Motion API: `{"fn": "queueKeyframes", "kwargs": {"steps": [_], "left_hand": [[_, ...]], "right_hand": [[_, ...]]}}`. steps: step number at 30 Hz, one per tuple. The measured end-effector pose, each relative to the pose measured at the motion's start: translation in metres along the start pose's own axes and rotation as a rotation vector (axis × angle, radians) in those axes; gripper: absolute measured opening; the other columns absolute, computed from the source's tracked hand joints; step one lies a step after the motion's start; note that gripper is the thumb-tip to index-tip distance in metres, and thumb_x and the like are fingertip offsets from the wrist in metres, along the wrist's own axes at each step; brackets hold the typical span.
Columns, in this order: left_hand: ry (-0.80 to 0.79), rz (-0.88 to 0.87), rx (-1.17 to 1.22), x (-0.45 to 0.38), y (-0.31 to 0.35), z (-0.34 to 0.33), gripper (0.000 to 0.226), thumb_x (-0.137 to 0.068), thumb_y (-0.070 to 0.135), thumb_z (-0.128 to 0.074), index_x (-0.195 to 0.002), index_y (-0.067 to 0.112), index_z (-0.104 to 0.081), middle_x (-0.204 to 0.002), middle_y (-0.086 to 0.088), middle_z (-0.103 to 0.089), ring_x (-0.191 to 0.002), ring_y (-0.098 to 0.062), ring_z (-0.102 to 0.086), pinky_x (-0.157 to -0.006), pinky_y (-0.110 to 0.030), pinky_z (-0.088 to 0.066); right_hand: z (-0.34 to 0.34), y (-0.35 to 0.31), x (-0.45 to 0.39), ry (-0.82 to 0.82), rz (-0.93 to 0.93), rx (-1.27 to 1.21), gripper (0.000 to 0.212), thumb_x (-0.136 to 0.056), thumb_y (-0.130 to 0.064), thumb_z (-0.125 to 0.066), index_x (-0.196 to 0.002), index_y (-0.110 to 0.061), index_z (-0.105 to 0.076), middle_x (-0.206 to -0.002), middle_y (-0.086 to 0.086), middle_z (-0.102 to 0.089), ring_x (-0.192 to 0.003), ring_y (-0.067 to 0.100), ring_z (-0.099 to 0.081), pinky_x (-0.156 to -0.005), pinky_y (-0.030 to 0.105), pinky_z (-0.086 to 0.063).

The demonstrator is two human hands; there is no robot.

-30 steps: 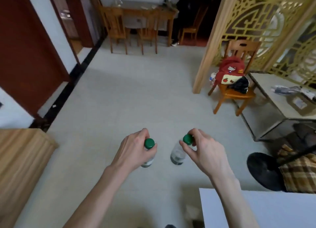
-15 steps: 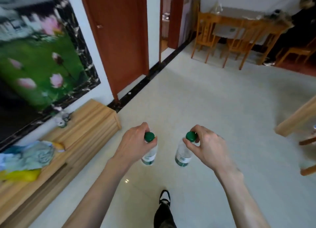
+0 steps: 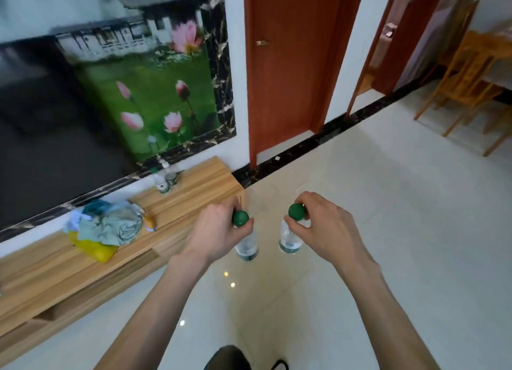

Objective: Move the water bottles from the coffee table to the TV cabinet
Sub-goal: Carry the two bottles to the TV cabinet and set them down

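My left hand [image 3: 214, 231] grips a clear water bottle [image 3: 246, 245] by its green cap, and it hangs down over the floor. In my right hand [image 3: 322, 231] a second green-capped water bottle [image 3: 289, 240] hangs the same way. Both bottles are in the air beside the right end of the wooden TV cabinet [image 3: 194, 192]. Two more small water bottles [image 3: 166, 181] stand upright on the cabinet top against the wall.
A heap of cloth and plastic bags [image 3: 106, 228] lies on the cabinet, left of my left hand. A dark TV screen [image 3: 41, 136] and a flower mural sit above it. A red-brown door [image 3: 291, 64] is behind; wooden chairs [image 3: 465, 81] stand far right.
The view has swung left and nearer to the TV cabinet, which now fills the left side. Both hands still carry their bottles by the caps, now next to the cabinet's right end.
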State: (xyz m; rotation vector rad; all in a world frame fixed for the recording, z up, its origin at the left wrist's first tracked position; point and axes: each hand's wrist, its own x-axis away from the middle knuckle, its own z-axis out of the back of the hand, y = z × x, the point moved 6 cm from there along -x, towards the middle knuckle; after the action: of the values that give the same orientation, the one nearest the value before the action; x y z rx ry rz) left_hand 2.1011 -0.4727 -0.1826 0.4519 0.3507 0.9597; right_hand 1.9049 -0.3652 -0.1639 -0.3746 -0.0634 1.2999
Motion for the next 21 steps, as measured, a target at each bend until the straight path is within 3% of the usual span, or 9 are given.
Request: {"fn": "queueKeyframes", "kwargs": {"steps": [3,5,7,9,13,17,21], "left_hand": [[0.051,0.035,0.021,-0.032,-0.015,0.008,0.028,-0.09,0.042,-0.072,-0.091,0.02,-0.055,-0.073,0.001,-0.066,-0.064,-0.017,-0.061,-0.058,-0.038,-0.052],[0.072,0.052,0.003,-0.055,-0.03,0.012,0.029,-0.091,0.045,-0.072,-0.092,0.022,-0.054,-0.07,0.006,-0.063,-0.061,-0.009,-0.057,-0.05,-0.024,-0.045],[0.077,0.072,-0.035,-0.079,-0.048,0.013,0.03,-0.09,0.047,-0.072,-0.091,0.024,-0.051,-0.067,0.009,-0.058,-0.057,-0.005,-0.052,-0.046,-0.019,-0.038],[0.065,0.098,-0.047,-0.104,-0.069,0.014,0.03,-0.089,0.048,-0.071,-0.092,0.025,-0.051,-0.069,0.009,-0.059,-0.059,-0.007,-0.053,-0.047,-0.019,-0.035],[0.066,0.148,-0.053,-0.157,-0.112,0.02,0.031,-0.088,0.047,-0.072,-0.091,0.024,-0.052,-0.072,0.006,-0.063,-0.062,-0.01,-0.056,-0.052,-0.027,-0.045],[0.053,0.19,-0.035,-0.202,-0.151,0.029,0.032,-0.09,0.047,-0.071,-0.093,0.022,-0.05,-0.077,0.0,-0.066,-0.069,-0.022,-0.062,-0.063,-0.044,-0.054],[0.059,0.158,-0.048,-0.25,-0.187,0.036,0.032,-0.091,0.049,-0.069,-0.095,0.024,-0.049,-0.082,0.001,-0.067,-0.073,-0.022,-0.063,-0.059,-0.037,-0.045]], "right_hand": [[-0.018,-0.004,-0.059,-0.038,0.056,-0.009,0.026,-0.094,-0.055,-0.06,-0.102,-0.034,-0.047,-0.093,-0.012,-0.059,-0.076,0.009,-0.059,-0.062,0.023,-0.044],[-0.03,-0.008,-0.097,-0.048,0.091,-0.003,0.028,-0.093,-0.057,-0.061,-0.105,-0.035,-0.048,-0.094,-0.013,-0.06,-0.077,0.008,-0.059,-0.063,0.021,-0.046],[-0.042,-0.012,-0.134,-0.054,0.124,0.003,0.029,-0.092,-0.059,-0.061,-0.105,-0.035,-0.05,-0.091,-0.015,-0.06,-0.075,0.006,-0.057,-0.059,0.016,-0.038],[-0.055,-0.018,-0.169,-0.063,0.159,-0.001,0.029,-0.092,-0.06,-0.06,-0.102,-0.035,-0.05,-0.087,-0.015,-0.06,-0.073,0.006,-0.057,-0.057,0.017,-0.038],[-0.079,-0.03,-0.236,-0.077,0.176,-0.02,0.029,-0.091,-0.063,-0.06,-0.097,-0.036,-0.05,-0.084,-0.015,-0.06,-0.073,0.008,-0.06,-0.063,0.028,-0.055],[-0.101,-0.043,-0.298,-0.1,0.181,-0.022,0.03,-0.088,-0.065,-0.061,-0.089,-0.04,-0.045,-0.076,-0.02,-0.054,-0.064,0.003,-0.054,-0.054,0.02,-0.045],[-0.126,-0.06,-0.356,-0.099,0.185,-0.045,0.03,-0.086,-0.067,-0.061,-0.093,-0.042,-0.046,-0.078,-0.023,-0.053,-0.067,0.002,-0.055,-0.054,0.019,-0.047]]}}
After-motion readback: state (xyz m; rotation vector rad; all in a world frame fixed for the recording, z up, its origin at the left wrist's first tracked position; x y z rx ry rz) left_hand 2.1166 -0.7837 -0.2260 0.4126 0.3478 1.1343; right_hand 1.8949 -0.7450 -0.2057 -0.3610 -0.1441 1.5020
